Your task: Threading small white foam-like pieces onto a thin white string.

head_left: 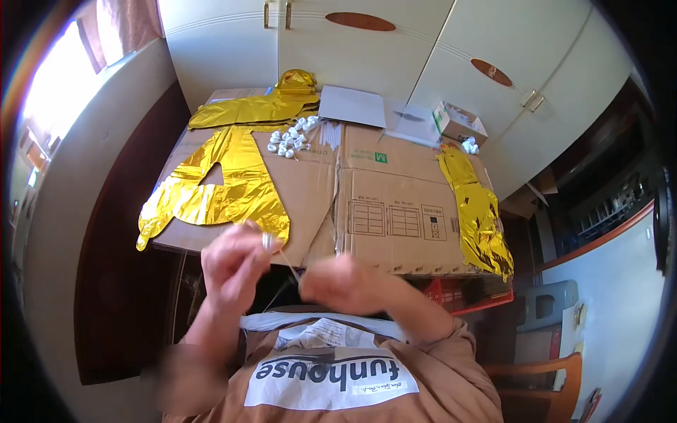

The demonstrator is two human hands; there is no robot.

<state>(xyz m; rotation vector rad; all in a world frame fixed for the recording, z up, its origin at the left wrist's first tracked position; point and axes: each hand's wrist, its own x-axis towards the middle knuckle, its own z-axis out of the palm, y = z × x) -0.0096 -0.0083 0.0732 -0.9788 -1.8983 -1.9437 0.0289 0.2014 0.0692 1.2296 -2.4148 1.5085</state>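
Note:
My left hand [234, 262] pinches a small white coil of ribbon [267, 241] in front of the table's near edge. From the coil a thin pale strand [290, 265] runs down to my right hand [342, 285], which is closed on its other end and slightly blurred. Just beyond my left hand lies a flat, gold foil balloon shaped like a letter A [243, 169]. Several more small white coils [288, 139] are heaped past it, beside a bundle of thin white straws [330, 134].
Flattened cardboard [395, 190] covers the table. More gold foil balloons lie at the far left [247, 111] and along the right edge [479, 218]. A white sheet [351, 106] and an open box [462, 124] are at the back. A wooden chair [564, 374] stands right.

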